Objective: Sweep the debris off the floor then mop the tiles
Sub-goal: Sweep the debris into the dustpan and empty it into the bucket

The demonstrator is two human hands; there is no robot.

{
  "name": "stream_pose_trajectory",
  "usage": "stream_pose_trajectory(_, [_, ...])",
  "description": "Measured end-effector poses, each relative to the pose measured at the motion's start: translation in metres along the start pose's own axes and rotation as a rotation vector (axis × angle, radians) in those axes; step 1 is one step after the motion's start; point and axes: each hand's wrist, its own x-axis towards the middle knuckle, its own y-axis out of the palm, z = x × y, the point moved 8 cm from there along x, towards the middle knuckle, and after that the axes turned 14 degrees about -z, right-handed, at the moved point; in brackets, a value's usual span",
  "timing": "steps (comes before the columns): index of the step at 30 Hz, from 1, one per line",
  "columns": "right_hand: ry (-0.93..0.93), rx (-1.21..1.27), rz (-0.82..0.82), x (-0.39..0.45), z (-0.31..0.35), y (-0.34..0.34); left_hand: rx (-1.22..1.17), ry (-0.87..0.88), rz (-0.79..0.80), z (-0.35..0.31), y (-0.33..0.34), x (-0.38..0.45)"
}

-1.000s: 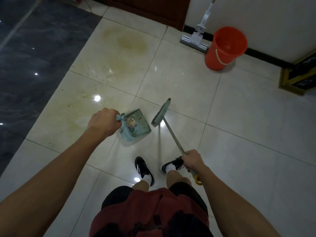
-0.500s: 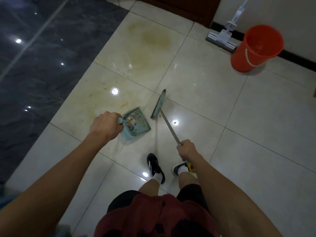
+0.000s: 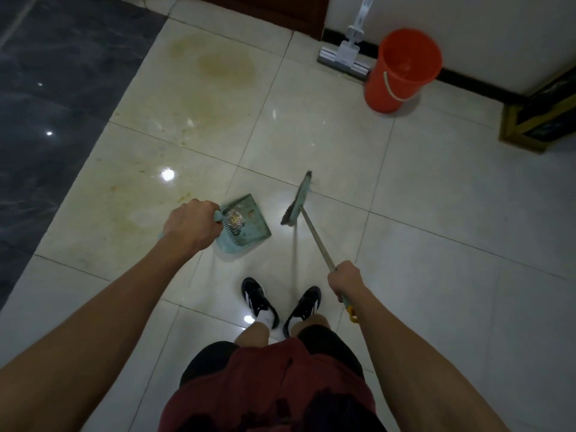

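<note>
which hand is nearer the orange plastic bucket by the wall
Right. The right hand grips the broom below the orange plastic bucket; the left hand is farther left.

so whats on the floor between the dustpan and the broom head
Nothing: in the head view only bare, glossy tile separates the dustpan and broom head.

Hidden and cut-off parts, head view

Mop [image 3: 349,53] handle cut off by top edge. Left hand [image 3: 191,224] covers dustpan [image 3: 246,227] handle. Debris [image 3: 234,220] in pan too small to identify. Black frame [image 3: 542,116] cut by right edge.
</note>
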Motion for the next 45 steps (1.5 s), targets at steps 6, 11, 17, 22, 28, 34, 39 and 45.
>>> stream_pose_trajectory(6, [0.136,0.372,-0.030,0.005,-0.039,-0.038,0.003,0.079,0.018,-0.059,0.012,0.012])
stream_pose_trajectory(11, [0.086,0.363,-0.090,0.004,-0.072,-0.061,0.019,0.118,0.015,-0.091,0.017,0.024])
stream_pose_trajectory(17, [-0.075,0.028,-0.180,0.016,-0.083,-0.071,0.017,0.127,-0.007,-0.104,0.012,0.036])
stream_pose_trajectory(22, [-0.088,-0.167,-0.175,0.024,-0.079,-0.067,0.059,0.161,0.007,-0.107,0.012,0.042])
stream_pose_trajectory(28, [-0.088,-0.192,-0.081,0.026,-0.062,-0.041,0.075,0.164,0.010,-0.111,0.014,0.050])
stream_pose_trajectory(34, [-0.056,0.027,0.006,0.016,-0.042,-0.021,0.117,0.212,0.042,-0.120,0.025,0.046])
stream_pose_trajectory(39, [-0.015,0.146,0.024,0.008,-0.036,-0.025,0.135,0.230,0.034,-0.123,0.021,0.048])
stream_pose_trajectory(45, [-0.083,0.056,-0.011,0.005,-0.028,-0.034,0.104,0.195,0.037,-0.107,0.007,0.050])
